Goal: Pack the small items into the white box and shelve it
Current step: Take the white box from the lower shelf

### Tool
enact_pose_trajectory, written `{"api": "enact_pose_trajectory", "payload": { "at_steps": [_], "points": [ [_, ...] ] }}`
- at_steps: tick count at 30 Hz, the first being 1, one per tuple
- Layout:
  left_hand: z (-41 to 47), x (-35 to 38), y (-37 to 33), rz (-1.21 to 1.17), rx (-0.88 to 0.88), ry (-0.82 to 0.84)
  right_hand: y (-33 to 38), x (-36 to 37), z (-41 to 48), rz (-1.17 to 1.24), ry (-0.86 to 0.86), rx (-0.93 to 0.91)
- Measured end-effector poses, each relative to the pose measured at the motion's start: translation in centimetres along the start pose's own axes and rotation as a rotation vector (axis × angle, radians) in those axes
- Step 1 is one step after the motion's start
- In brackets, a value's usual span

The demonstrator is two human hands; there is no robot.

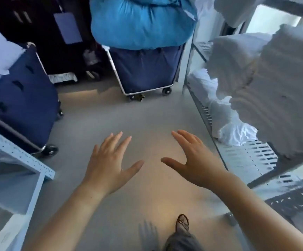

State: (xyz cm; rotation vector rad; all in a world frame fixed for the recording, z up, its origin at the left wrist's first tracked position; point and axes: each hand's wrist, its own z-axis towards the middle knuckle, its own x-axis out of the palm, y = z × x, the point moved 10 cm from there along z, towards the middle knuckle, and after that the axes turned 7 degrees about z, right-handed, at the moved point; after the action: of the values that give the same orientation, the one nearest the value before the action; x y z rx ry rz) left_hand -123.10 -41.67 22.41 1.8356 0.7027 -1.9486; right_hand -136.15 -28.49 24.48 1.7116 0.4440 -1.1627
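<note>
The white box's place cannot be told from this view. The left hand (110,160) and right hand (196,160) hover apart, fingers spread, palms down, holding nothing, over the grey floor (147,120). Ahead stands a navy cart (145,69) topped by a blue bundle (139,22). A second navy cart (20,98) stands at the left. Folded white towels (282,87) fill the metal rack (252,156) on the right.
</note>
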Motion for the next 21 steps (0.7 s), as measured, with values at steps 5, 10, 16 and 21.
{"api": "enact_pose_trajectory", "payload": {
  "at_steps": [5,10,16,21],
  "points": [
    [-0.1,0.5,9.8,-0.02,-0.221,-0.015,6.1,4.3,8.1,-0.021,0.145,-0.156],
    [2.8,0.4,17.5,-0.024,-0.413,-0.042,11.2,7.7,17.4,-0.011,0.251,-0.312],
    [4.9,-1.1,26.0,-0.016,-0.639,-0.117,19.4,11.2,27.2,-0.02,0.356,-0.523],
    [0.2,-2.5,32.4,-0.03,-0.914,-0.186,29.0,16.8,29.8,-0.034,0.475,-0.739]
  ]
}}
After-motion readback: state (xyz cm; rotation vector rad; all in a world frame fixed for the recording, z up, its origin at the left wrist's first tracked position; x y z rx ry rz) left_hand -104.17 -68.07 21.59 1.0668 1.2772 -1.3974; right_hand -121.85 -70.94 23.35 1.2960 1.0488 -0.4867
